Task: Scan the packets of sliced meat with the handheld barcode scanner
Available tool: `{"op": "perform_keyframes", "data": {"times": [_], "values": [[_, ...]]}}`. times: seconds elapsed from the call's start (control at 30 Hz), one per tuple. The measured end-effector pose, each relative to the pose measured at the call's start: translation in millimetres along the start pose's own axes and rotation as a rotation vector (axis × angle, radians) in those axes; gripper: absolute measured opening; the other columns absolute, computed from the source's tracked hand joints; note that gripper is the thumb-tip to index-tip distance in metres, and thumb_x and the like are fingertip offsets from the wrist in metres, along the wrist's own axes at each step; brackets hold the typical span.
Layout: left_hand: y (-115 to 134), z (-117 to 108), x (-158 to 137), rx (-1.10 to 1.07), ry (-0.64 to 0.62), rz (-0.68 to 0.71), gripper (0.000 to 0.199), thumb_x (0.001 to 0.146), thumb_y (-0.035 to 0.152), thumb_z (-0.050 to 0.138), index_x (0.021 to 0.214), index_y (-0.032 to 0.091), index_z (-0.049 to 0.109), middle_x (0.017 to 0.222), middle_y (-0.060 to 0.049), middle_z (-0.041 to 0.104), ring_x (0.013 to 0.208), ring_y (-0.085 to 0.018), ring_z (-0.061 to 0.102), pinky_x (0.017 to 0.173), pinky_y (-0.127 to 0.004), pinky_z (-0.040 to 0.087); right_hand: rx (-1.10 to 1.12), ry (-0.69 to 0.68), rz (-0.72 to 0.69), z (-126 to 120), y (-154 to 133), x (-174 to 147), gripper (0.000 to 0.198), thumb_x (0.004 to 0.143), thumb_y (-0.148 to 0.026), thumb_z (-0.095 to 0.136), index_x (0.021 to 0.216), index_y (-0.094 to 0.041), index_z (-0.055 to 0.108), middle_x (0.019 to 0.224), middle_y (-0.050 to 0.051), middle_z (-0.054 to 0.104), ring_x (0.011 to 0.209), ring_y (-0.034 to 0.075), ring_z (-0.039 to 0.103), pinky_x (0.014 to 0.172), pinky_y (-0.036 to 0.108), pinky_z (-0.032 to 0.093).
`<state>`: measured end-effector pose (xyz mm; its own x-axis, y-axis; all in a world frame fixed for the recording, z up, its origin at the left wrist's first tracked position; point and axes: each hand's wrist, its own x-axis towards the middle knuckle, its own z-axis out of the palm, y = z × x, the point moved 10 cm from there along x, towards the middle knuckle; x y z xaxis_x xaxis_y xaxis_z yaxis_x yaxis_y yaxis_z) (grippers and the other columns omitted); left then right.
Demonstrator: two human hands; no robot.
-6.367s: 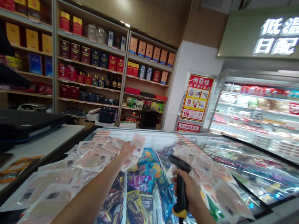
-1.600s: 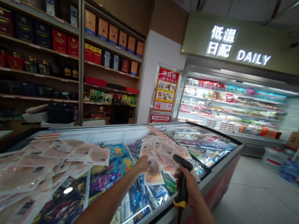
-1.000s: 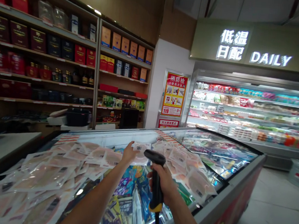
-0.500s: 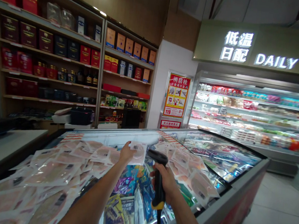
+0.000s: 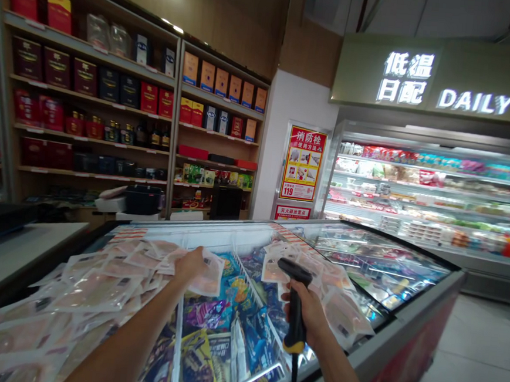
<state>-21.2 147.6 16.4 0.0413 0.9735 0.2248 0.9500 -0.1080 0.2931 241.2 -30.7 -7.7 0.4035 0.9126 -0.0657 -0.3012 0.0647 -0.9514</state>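
Observation:
My left hand is closed on a flat clear packet with pinkish contents, held over the chest freezer beside the left heap of packets. Wrapped round the grip of a black and yellow barcode scanner is my right hand. The scanner's head points left and its cable hangs down. Behind it lies a second heap of similar packets on the right part of the freezer. Colourful frozen-food bags lie in the freezer between my arms.
The freezer's glass lid and rim run along the right. A pale counter stands at the left. Shelves of boxes and a refrigerated display line the back, with a red fire notice between them.
My left hand has moved left with the packet, away from the scanner and towards the left heap. My right hand has shifted right with the scanner.

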Motion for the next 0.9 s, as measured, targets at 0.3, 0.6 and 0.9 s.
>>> {"op": "perform_keyframes", "data": {"times": [0.3, 0.6, 0.9], "values": [[-17.6, -28.5, -13.7, 0.198, 0.095, -0.046, 0.029, 0.062, 0.013, 0.041, 0.088, 0.015, 0.053, 0.095, -0.013, 0.058, 0.096, -0.028, 0.047, 0.074, -0.044, 0.033, -0.025, 0.067, -0.010, -27.3, 0.5, 2.4, 0.026, 0.063, -0.038, 0.055, 0.072, -0.015, 0.048, 0.052, -0.001, 0.055, 0.035, 0.009, 0.047, 0.031, 0.021, 0.038], [76.3, -7.7, -18.8, 0.040, 0.088, 0.117, 0.040, 0.062, 0.023, 0.044, 0.101, 0.019, 0.049, 0.103, -0.010, 0.054, 0.097, -0.026, 0.044, 0.075, -0.039, 0.034, -0.019, 0.176, -0.026, -61.8, -3.9, 3.1, 0.023, 0.063, -0.036, 0.054, 0.071, -0.016, 0.047, 0.050, -0.002, 0.054, 0.034, 0.009, 0.046, 0.030, 0.020, 0.036], [146.0, 78.2, -15.5, -0.192, -0.183, 0.170, 0.049, 0.062, 0.036, 0.048, 0.107, 0.018, 0.045, 0.107, -0.010, 0.055, 0.104, -0.026, 0.045, 0.075, -0.031, 0.037, -0.043, 0.266, -0.020, -94.2, -2.3, 13.7, 0.027, 0.062, -0.039, 0.055, 0.072, -0.015, 0.048, 0.053, 0.000, 0.056, 0.036, 0.009, 0.048, 0.032, 0.021, 0.038]]}}
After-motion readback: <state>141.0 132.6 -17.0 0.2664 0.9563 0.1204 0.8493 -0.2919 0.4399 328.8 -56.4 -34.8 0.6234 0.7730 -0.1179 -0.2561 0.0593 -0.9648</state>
